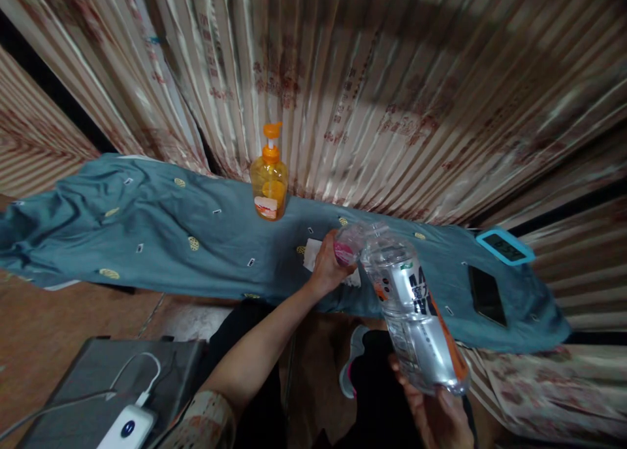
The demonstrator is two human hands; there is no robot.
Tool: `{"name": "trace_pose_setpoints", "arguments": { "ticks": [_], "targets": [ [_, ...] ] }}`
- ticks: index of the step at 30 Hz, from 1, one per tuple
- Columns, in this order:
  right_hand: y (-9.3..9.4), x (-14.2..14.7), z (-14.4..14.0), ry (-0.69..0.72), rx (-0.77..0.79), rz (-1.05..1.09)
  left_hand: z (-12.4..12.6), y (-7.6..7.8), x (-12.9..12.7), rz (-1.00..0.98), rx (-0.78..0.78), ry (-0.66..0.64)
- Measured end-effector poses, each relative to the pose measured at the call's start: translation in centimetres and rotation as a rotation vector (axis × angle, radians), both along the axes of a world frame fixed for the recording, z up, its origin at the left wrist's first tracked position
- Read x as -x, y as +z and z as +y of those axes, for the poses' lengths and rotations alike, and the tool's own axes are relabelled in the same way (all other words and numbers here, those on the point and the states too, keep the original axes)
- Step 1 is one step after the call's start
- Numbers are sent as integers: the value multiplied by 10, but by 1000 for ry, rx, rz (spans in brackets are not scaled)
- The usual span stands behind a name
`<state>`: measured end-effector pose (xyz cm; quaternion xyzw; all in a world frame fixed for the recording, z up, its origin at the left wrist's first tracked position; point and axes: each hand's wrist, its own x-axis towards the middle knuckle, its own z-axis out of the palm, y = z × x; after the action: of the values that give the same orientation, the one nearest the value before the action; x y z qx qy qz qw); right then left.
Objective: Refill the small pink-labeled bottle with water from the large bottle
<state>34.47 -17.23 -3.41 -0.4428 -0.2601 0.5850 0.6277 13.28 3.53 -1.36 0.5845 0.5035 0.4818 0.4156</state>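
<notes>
My left hand (pixel 327 270) is closed around a small clear plastic bottle (pixel 349 246) with a pink band, over the middle of the cloth. A white tissue (pixel 311 251) lies under this hand and shows on both sides of it. My right hand (pixel 435 410) grips the base of a large clear plastic bottle (pixel 416 312) with a silver and orange label. The large bottle is tilted, its neck toward the small one. Their clear plastic overlaps in view, so I cannot tell whether they touch. Some fingers of my right hand are hidden behind the large bottle.
A pump bottle of orange liquid (pixel 269 181) stands at the cloth's back edge. To the right are a blue-framed digital clock (pixel 505 246) and a dark phone (pixel 486 295). Patterned teal cloth (pixel 161 240) covers the narrow surface before a curtain (pixel 313 96). A white power bank (pixel 128 428) with cable lies lower left.
</notes>
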Motion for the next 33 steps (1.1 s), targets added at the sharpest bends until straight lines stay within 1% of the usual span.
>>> {"name": "trace_pose_setpoints", "arguments": {
  "ticks": [3,6,7,9,11,18,22,26,33],
  "targets": [
    [4,4,0,-14,-10,7,0,-1,0,-8,-22,-3],
    [15,14,0,-35,-3,-32,1,-1,-1,-23,-21,2],
    [20,19,0,-54,2,-55,1,-2,-1,-29,-21,3],
    [30,29,-1,-156,35,-103,1,-2,-1,-36,-25,3],
    [38,36,-2,-189,44,-120,0,-2,-1,-28,-27,4],
    [50,45,0,-194,41,-150,1,-2,-1,-17,-37,1],
    [53,46,3,-198,33,-163,1,-4,-2,-1,-31,-2],
    [51,43,4,-181,-7,-196,2,-5,-2,4,-31,-1],
    [47,40,1,-180,2,-186,2,-6,-2,-50,-57,-8]
  ]
}}
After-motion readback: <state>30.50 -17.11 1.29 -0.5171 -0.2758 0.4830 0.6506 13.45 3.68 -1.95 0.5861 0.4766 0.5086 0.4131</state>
